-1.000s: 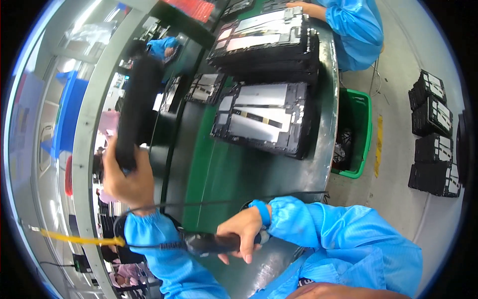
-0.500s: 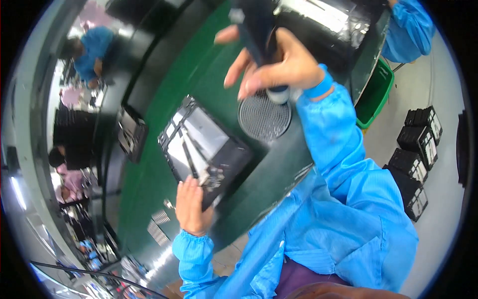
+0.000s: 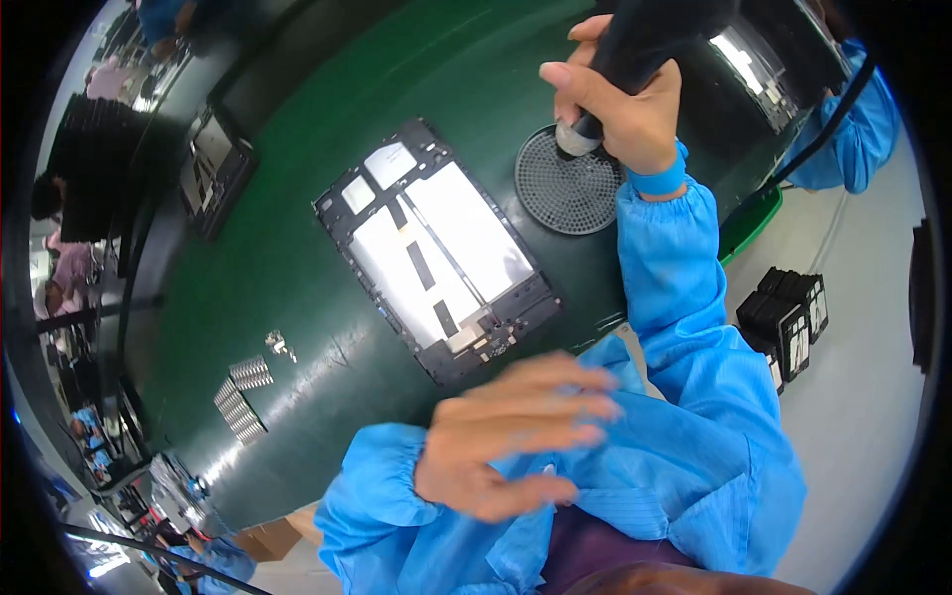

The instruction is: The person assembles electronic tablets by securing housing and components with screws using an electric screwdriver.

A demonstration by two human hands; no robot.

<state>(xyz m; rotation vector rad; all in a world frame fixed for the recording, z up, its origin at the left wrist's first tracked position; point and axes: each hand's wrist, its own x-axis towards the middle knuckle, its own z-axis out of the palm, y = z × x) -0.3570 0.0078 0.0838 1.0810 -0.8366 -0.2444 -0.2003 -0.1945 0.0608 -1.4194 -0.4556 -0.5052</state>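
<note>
My right hand (image 3: pixel 635 114) is wrapped round a black electric screwdriver (image 3: pixel 645 45), whose pale collar and tip point down over a round black mesh dish (image 3: pixel 565 188). To the left of the dish, an opened tablet (image 3: pixel 476 233) lies flat and slanted on the green table, with silver panels, dark strips and small parts along its near end. My left hand (image 3: pixel 516 431) is in the air just nearer than that end, apart from the tablet. It is blurred, its fingers are spread, and nothing shows in it.
Small metal strips (image 3: pixel 241 407) and a small metal part (image 3: pixel 280 345) lie on the table (image 3: pixel 307 397) at the left. Another opened device (image 3: pixel 210 169) stands far left. A green bin (image 3: pixel 754 223) and black stacks (image 3: pixel 788 317) are at the right, near another person's blue sleeve (image 3: pixel 858 129).
My left hand has left the tablet's near edge and moved right, toward my body. The right hand with the screwdriver sits farther right in view. The view has shifted too.
</note>
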